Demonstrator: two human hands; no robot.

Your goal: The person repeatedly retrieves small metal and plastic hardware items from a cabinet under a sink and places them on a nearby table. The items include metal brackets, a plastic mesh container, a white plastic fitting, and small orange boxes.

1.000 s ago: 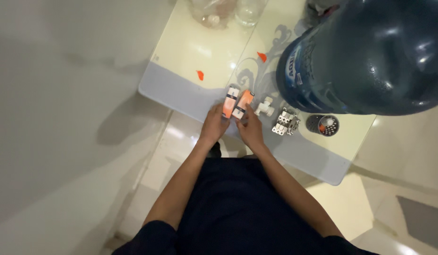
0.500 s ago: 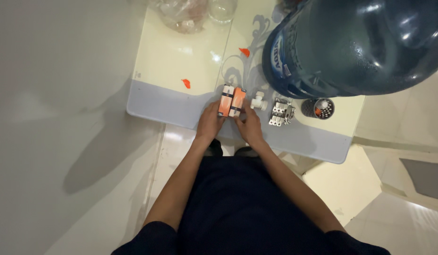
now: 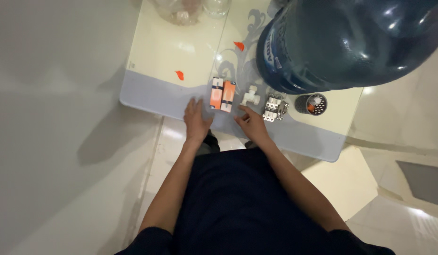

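Head view: both open hands, left hand [image 3: 196,120] and right hand [image 3: 251,125], flank two orange boxes [image 3: 222,95] beside a white fitting [image 3: 250,96].

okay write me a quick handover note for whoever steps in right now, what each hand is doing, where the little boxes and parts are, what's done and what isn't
Left hand: open, flat on the table's grey edge, nothing in its grip, just left of the boxes.
Right hand: empty, fingers loosely curled, just below the white pipe fitting.
Two orange-and-white boxes: lying side by side near the front edge, both closed, neither hand on them.
Right of the fitting: a cluster of small white parts, then a small dark cup. A big blue water jug stands behind.
Done: boxes set down in a pair.
Left: boxes unopened; fitting and white parts untouched.
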